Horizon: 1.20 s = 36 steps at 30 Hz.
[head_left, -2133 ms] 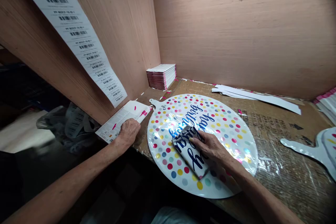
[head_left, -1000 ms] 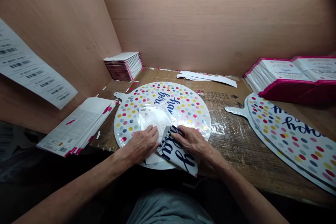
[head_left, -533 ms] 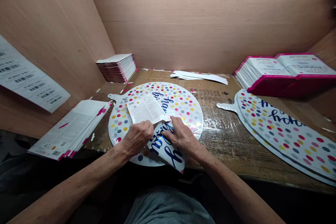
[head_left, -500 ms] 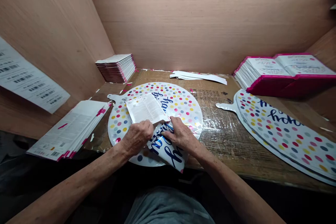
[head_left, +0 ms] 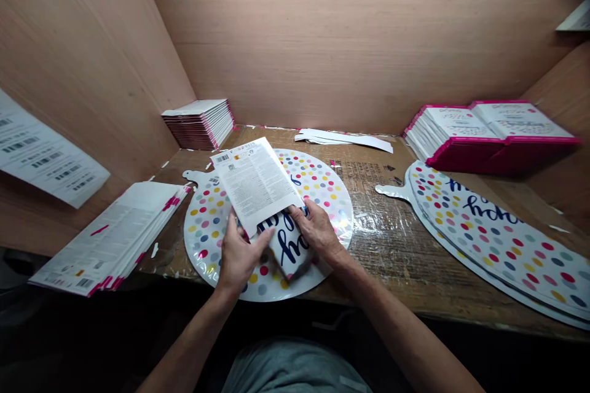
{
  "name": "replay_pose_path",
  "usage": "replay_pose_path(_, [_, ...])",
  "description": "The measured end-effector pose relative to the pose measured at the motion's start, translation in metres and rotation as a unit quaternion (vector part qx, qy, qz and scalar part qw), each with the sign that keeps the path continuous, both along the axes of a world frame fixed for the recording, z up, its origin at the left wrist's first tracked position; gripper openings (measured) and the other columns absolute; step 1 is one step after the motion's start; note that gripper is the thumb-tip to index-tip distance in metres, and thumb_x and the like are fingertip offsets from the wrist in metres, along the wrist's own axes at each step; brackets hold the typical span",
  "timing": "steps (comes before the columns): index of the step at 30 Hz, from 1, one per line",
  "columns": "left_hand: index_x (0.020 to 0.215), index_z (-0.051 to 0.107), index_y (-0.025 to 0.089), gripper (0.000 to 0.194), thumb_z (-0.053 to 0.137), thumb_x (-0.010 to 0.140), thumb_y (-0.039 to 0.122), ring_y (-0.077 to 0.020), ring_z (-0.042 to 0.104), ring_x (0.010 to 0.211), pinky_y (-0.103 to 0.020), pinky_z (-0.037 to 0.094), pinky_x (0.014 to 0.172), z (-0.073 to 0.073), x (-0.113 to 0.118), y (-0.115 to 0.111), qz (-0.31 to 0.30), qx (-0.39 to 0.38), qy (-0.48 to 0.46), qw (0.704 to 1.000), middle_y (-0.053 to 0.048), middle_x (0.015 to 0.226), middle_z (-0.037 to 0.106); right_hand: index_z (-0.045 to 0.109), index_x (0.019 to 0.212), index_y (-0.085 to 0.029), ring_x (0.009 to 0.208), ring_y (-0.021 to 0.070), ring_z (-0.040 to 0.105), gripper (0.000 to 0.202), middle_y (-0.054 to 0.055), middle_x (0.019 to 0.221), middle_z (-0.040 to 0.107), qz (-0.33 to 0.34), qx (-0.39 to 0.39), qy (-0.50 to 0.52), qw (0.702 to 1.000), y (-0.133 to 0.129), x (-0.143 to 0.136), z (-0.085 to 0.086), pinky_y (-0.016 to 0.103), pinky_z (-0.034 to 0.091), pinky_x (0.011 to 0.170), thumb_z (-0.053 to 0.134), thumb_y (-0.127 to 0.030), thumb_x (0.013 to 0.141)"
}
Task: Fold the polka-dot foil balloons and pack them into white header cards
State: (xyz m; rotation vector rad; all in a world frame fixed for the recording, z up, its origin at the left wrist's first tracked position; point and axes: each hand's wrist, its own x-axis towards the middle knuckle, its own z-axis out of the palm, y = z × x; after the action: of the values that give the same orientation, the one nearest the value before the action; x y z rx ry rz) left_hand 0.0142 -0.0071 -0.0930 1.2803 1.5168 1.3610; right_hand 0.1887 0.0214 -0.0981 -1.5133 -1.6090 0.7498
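Left hand: we have thumb and fingers parted at the printed packet's lower left edge; blur hides whether they grip.
Right hand: our fingers are closed on the folded foil.
Printed packet: just beyond our fingertips, its lower edge meeting the folded foil.
Dotted balloon: flat beneath both our hands.
Packet pile: left of our left fingers.
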Motion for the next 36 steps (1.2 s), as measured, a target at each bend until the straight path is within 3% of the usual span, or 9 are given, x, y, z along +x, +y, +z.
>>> replay_pose_path(2, [0.113, 0.06, 0.015, 0.056, 0.078, 0.071, 0.046, -0.0216, 0.071, 0.064, -0.03, 0.056, 0.056, -0.005, 0.004, 0.003, 0.016, -0.058, -0.096, 0.994, -0.008, 0.084, 0.075, 0.056, 0.121, -0.012, 0.11, 0.0296, 0.062, 0.063, 0.017, 0.12, 0.063, 0.032, 0.077, -0.058, 0.995, -0.017, 0.0, -0.002, 0.039, 0.055, 0.082, 0.054, -0.065, 0.087])
replay_pose_path(4, [0.104, 0.063, 0.014, 0.049, 0.08, 0.07, 0.044, -0.0178, 0.068, 0.057, -0.025, 0.053, 0.051, -0.008, 0.005, 0.003, 0.049, -0.063, -0.127, 0.989, -0.006, 0.08, 0.075, 0.038, 0.145, -0.007, 0.139, 0.0368, 0.039, 0.087, 0.026, 0.149, 0.04, 0.086, 0.187, -0.142, 0.968, -0.042, 0.0, -0.007, 0.05, 0.045, 0.104, 0.066, -0.06, 0.081])
replay_pose_path(6, [0.103, 0.065, 0.014, 0.051, 0.084, 0.065, 0.042, -0.0183, 0.069, 0.063, -0.025, 0.053, 0.056, -0.006, 0.006, 0.001, 0.032, -0.063, -0.155, 0.985, -0.006, 0.084, 0.076, 0.034, 0.149, -0.008, 0.145, 0.0358, 0.029, 0.075, 0.025, 0.154, 0.035, 0.126, 0.276, -0.22, 0.927, -0.065, 0.0, -0.015, 0.054, 0.036, 0.113, 0.066, -0.038, 0.088])
replay_pose_path(9, [0.103, 0.068, 0.014, 0.06, 0.083, 0.063, 0.056, -0.0261, 0.072, 0.088, -0.033, 0.058, 0.076, 0.0, 0.007, -0.005, -0.066, -0.089, -0.29, 0.951, -0.01, 0.095, 0.076, 0.04, 0.148, -0.012, 0.142, 0.0273, 0.038, 0.055, 0.019, 0.144, 0.052, 0.143, 0.348, -0.246, 0.893, -0.082, 0.002, -0.027, 0.048, 0.039, 0.113, 0.048, -0.01, 0.094])
replay_pose_path(14, [0.114, 0.068, 0.016, 0.077, 0.06, 0.071, 0.079, -0.0354, 0.067, 0.109, -0.049, 0.053, 0.095, 0.012, 0.016, 0.005, -0.141, -0.123, -0.535, 0.824, -0.013, 0.109, 0.074, 0.046, 0.144, -0.011, 0.141, 0.0239, 0.04, 0.046, 0.016, 0.141, 0.056, 0.211, 0.35, -0.195, 0.892, -0.072, 0.008, -0.032, 0.044, 0.045, 0.11, 0.041, -0.013, 0.099])
replay_pose_path(22, [0.13, 0.062, 0.014, 0.06, 0.05, 0.091, 0.058, -0.0287, 0.069, 0.107, -0.041, 0.05, 0.102, 0.011, 0.044, 0.02, -0.094, -0.185, -0.636, 0.743, -0.011, 0.11, 0.075, 0.047, 0.142, -0.003, 0.141, 0.0317, 0.039, 0.05, 0.023, 0.144, 0.05, 0.14, 0.294, -0.332, 0.885, -0.057, -0.02, -0.031, 0.049, 0.044, 0.111, 0.04, -0.006, 0.093])
replay_pose_path(26, [0.134, 0.059, 0.014, 0.052, 0.046, 0.096, 0.046, -0.0236, 0.067, 0.112, -0.036, 0.043, 0.11, 0.01, 0.042, 0.016, -0.077, -0.189, -0.644, 0.738, -0.01, 0.115, 0.074, 0.044, 0.144, 0.0, 0.136, 0.0332, 0.044, 0.056, 0.026, 0.142, 0.051, 0.103, 0.237, -0.32, 0.912, -0.034, -0.036, -0.026, 0.051, 0.045, 0.109, 0.04, -0.004, 0.088])
replay_pose_path(29, [0.133, 0.06, 0.014, 0.066, 0.047, 0.091, 0.063, -0.0281, 0.061, 0.121, -0.041, 0.04, 0.112, 0.012, 0.029, 0.016, -0.137, -0.178, -0.627, 0.746, -0.013, 0.121, 0.07, 0.043, 0.144, -0.001, 0.133, 0.0317, 0.047, 0.058, 0.024, 0.139, 0.054, 0.121, 0.255, -0.288, 0.915, -0.025, -0.037, -0.018, 0.051, 0.044, 0.109, 0.037, -0.001, 0.086])
replay_pose_path(36, [0.131, 0.061, 0.021, 0.081, 0.05, 0.077, 0.081, -0.0318, 0.061, 0.119, -0.046, 0.05, 0.101, 0.011, 0.028, 0.02, -0.102, -0.083, -0.529, 0.838, -0.01, 0.122, 0.07, 0.05, 0.134, -0.005, 0.124, 0.0321, 0.048, 0.047, 0.021, 0.13, 0.057, 0.185, 0.238, -0.285, 0.91, -0.037, -0.041, -0.005, 0.054, 0.04, 0.107, 0.041, -0.011, 0.089])
